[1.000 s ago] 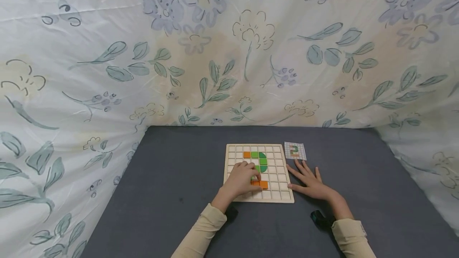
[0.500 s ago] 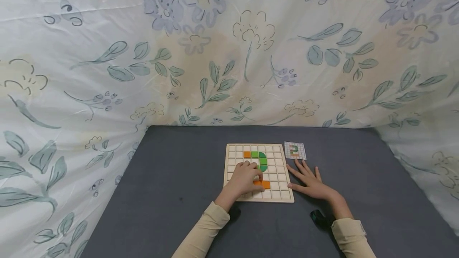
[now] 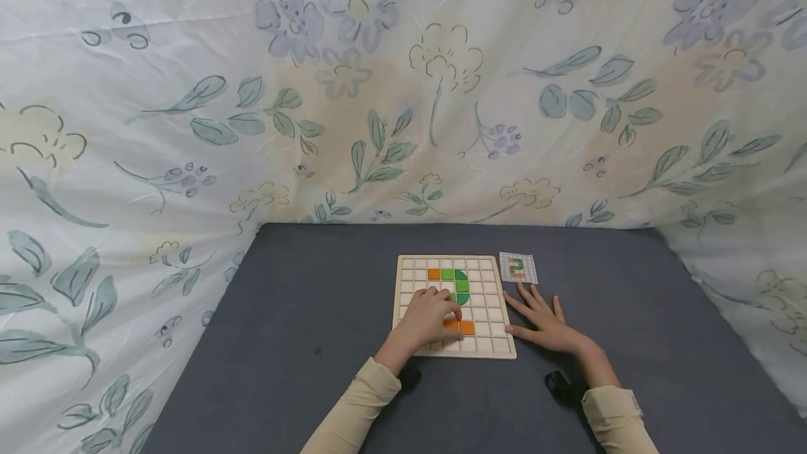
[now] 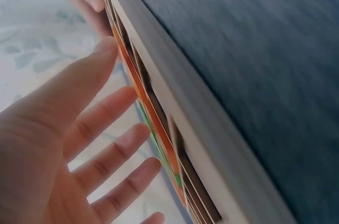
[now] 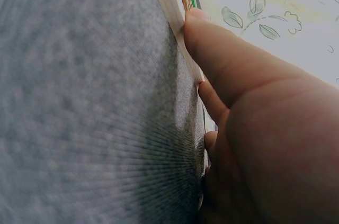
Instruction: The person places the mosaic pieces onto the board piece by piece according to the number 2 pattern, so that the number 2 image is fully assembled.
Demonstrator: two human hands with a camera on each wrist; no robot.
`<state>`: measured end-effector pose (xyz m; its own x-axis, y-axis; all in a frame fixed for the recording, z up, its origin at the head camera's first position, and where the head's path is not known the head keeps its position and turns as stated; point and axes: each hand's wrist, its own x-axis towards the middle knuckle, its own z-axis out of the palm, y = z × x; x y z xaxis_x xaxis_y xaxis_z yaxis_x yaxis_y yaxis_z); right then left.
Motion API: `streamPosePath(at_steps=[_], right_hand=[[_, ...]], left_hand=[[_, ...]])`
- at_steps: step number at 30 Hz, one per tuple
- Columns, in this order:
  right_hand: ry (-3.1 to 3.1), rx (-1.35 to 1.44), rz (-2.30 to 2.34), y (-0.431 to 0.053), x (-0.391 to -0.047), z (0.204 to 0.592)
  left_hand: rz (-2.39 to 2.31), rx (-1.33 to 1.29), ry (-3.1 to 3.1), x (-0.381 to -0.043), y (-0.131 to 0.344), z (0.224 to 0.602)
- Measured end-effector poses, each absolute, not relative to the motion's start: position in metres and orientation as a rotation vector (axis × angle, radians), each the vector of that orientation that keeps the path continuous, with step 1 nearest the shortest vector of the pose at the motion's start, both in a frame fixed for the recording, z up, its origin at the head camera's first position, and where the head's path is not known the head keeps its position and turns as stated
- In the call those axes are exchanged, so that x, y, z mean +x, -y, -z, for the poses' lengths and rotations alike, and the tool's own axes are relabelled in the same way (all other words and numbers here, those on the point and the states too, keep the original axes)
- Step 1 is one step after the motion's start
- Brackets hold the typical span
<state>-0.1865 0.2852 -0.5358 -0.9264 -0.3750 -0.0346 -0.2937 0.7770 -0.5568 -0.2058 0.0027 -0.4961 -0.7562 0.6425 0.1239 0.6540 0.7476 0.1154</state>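
Note:
A wooden grid board (image 3: 488, 331) lies on the dark table. Its cells bear green tiles (image 3: 462, 286) in a curved run, with an orange tile (image 3: 433, 274) at the upper end. My left hand (image 3: 421, 321) is over the board's lower middle, its thumb and fingertips at a row of orange tiles (image 3: 466, 328) and covering part of it. In the left wrist view, the fingers of the left hand (image 4: 79, 134) look spread and lightly bent along the tiles. My right hand (image 3: 551, 326) lies flat with fingers spread, its thumb against the board's right edge.
Beyond my right fingertips lies a small pattern card (image 3: 518, 268), close to the board's upper right corner. A dark wrist device (image 3: 561, 387) sits under my right wrist. Floral cloth (image 3: 441, 160) hangs along the table's back and sides.
My left hand has shifted slightly right, and the end orange tile has slid a little right with it. The right hand has stayed in place.

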Motion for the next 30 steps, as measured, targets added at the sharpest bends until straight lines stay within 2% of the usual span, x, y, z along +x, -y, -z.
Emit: streamPosePath(at_steps=[8, 17, 30], right_hand=[[-2.819, -0.538, 0.831, -0.292, -0.191, 0.537], [-2.759, -0.488, 0.941, -0.297, -0.191, 0.522], [-3.023, -0.504, 0.834, -0.312, -0.208, 0.519]], left_hand=[[0.273, -0.976, 2.867, -0.217, 0.018, 0.497], [0.288, -0.844, 2.882, -0.233, 0.052, 0.495], [0.319, -0.743, 2.810, -0.258, 0.092, 0.491]])
